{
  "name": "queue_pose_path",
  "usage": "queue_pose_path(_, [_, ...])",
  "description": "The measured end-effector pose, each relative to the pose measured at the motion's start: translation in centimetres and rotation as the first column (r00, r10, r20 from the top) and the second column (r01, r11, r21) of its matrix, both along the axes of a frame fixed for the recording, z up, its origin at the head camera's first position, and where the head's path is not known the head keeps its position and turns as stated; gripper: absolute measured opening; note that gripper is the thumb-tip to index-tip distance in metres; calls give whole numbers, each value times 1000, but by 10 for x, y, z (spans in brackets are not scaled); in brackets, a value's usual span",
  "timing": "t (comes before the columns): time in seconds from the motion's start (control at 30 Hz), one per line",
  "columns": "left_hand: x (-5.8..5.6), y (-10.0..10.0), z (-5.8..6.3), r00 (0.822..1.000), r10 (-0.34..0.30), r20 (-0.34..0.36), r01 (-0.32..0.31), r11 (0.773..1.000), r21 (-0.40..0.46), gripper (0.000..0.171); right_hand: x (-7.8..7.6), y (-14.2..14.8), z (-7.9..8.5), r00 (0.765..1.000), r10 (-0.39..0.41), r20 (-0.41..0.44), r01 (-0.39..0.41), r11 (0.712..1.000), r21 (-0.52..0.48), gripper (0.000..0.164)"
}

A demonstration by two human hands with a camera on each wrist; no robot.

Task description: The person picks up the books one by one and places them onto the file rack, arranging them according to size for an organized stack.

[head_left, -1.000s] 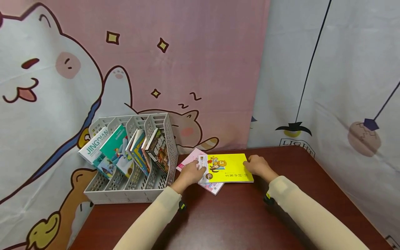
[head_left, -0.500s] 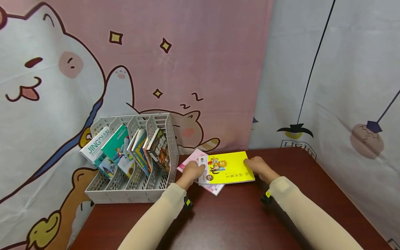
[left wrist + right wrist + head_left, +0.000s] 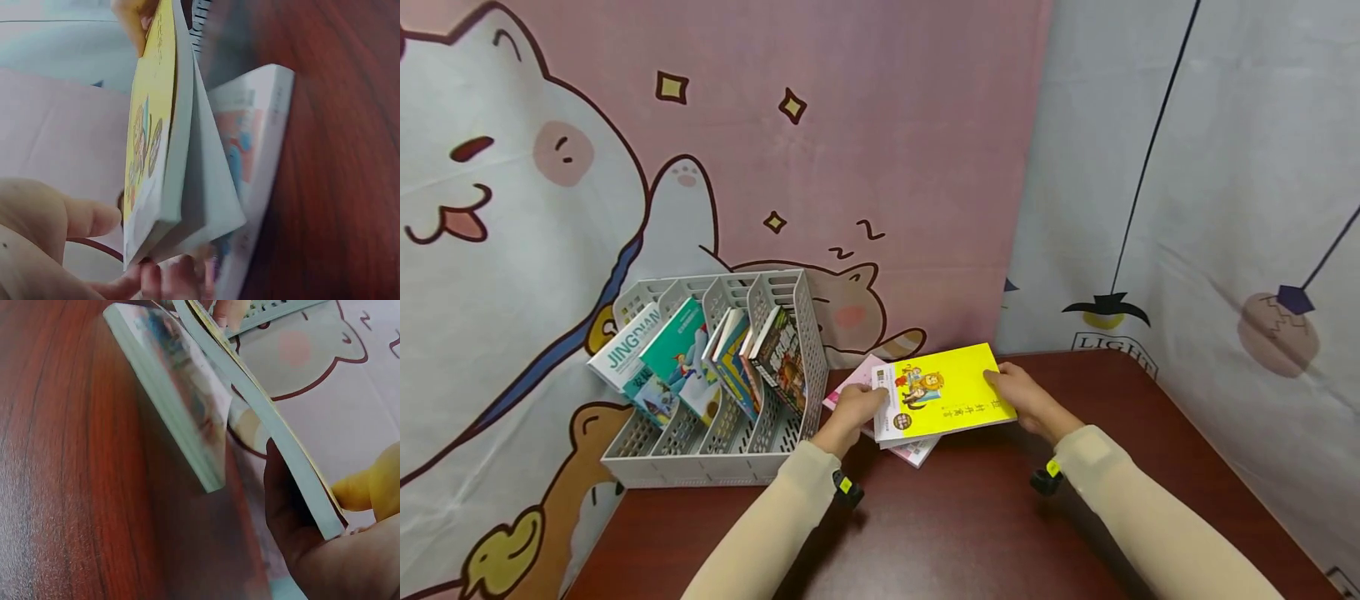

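Note:
A yellow paperback book [image 3: 958, 392] with a lion picture is held up in both hands, its far edge higher than its near one. My left hand [image 3: 852, 408] pinches its white left end, thumb on the cover and fingers underneath; in the left wrist view a white leaf [image 3: 209, 187] hangs apart from the pages. At the other end my right hand [image 3: 1026, 398] grips the book, the thumb [image 3: 353, 490] on the yellow side and fingers behind. Below lies a pink book [image 3: 917, 452] on the table, mostly covered by the yellow one.
A grey perforated file rack [image 3: 703, 471] stands left on the brown table [image 3: 925, 533], its compartments holding several leaning books, such as a green one [image 3: 681, 354] and a dark one [image 3: 782, 358]. A cartoon-printed cloth [image 3: 910, 167] hangs behind the table.
Both hands have lifted the yellow book off the pink one and tilted its cover toward me, the right end rising more. The pink book and the rack stay in place.

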State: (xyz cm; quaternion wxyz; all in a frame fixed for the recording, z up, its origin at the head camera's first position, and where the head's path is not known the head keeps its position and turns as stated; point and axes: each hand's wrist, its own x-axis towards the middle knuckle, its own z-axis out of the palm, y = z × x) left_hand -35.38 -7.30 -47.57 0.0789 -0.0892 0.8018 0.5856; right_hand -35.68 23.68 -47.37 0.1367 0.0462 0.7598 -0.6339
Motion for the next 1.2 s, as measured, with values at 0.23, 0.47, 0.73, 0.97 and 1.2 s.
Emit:
queue_pose_path(0.23, [6, 3, 18, 990, 64, -128, -55, 996, 71, 55, 8, -2, 17, 998, -29, -60, 25, 997, -71, 53])
queue_pose_path(0.47, [16, 2, 32, 972, 71, -223, -29, 982, 189, 66, 17, -8, 29, 996, -41, -84, 29, 990, -138, 53])
queue_pose_path(0.73, [22, -3, 20, 971, -31, -239, 78, 978, 191, 53, 22, -18, 18, 996, 11, -90, -22, 993, -119, 58])
queue_pose_path(0.97, [18, -15, 15, 974, -101, -204, 149, 960, 236, 54, 20, -17, 15, 993, 19, -112, -37, 987, -157, 57])
queue_pose_path(1.2, [2, -32, 28, 978, -123, -168, 146, 980, 133, 51, 16, -8, 17, 991, 90, -95, -107, 977, -185, 58])
